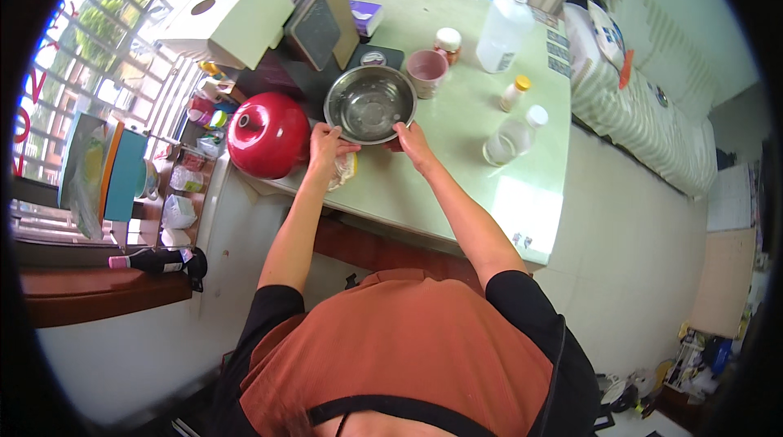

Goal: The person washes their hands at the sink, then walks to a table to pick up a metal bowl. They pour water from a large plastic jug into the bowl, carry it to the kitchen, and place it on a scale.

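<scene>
Both my hands hold a shiny stainless steel bowl (371, 105) by its near rim, over the pale green table (397, 201). My left hand (328, 146) grips the near left side, with its thumb at the rim. At the near right side, my right hand (408, 142) has its thumb on the rim and its fingers partly hidden below. A large red apple-shaped container (269, 135) stands just left of my left hand. Below that hand lies a crumpled packet (344, 171), partly covered. Close behind the bowl on the right is a pink mug (427, 73).
Right of the bowl stand a clear bottle with a white cap (515, 137), a small yellow-capped bottle (515, 93) and a large translucent jug (504, 32). A white-lidded jar (448, 45) is behind the mug. Boxes, including a white one (229, 18), stand back left.
</scene>
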A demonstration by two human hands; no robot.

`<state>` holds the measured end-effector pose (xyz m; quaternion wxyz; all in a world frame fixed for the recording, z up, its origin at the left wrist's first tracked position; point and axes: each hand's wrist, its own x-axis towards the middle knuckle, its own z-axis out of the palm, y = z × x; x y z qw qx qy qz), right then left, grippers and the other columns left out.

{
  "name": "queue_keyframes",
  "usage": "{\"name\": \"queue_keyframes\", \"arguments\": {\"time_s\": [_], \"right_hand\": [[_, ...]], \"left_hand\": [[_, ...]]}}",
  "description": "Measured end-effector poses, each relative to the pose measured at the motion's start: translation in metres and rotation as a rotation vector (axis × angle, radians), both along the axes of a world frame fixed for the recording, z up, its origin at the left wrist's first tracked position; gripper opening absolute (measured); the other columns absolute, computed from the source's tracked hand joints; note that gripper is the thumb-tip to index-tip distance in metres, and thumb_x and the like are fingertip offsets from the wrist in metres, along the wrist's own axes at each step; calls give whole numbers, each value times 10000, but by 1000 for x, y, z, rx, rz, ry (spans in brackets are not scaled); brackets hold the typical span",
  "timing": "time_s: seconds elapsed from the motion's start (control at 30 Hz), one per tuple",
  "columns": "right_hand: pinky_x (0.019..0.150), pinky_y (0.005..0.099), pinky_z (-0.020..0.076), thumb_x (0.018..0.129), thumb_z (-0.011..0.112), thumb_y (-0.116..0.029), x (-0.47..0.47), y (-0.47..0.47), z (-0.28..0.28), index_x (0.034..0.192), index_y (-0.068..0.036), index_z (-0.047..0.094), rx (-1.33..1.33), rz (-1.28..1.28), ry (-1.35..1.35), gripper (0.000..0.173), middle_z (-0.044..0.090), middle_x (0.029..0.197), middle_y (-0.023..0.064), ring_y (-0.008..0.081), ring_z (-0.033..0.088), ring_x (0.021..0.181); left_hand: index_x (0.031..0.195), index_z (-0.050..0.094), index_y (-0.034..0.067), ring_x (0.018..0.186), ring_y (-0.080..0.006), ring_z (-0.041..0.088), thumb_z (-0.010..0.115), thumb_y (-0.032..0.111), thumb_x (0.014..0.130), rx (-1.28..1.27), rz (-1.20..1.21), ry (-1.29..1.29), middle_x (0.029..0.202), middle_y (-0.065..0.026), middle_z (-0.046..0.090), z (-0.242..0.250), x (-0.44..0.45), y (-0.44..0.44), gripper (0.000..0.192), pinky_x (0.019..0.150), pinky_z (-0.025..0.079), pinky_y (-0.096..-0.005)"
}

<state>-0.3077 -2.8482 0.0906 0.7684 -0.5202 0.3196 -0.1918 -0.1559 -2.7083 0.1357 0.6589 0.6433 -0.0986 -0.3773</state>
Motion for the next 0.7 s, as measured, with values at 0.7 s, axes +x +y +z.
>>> {"name": "queue_keyframes", "arguments": {"time_s": [0.7], "right_hand": [[743,416,487,904,490,-248,-304,191,30,1269,15,442,-252,-533,275,453,644,900,195,298,617,753]], "left_hand": [[957,465,9,839,-233,656,515,22,944,-32,-680,243,958,-131,596,56,-231,113,53,763,584,-407]]}}
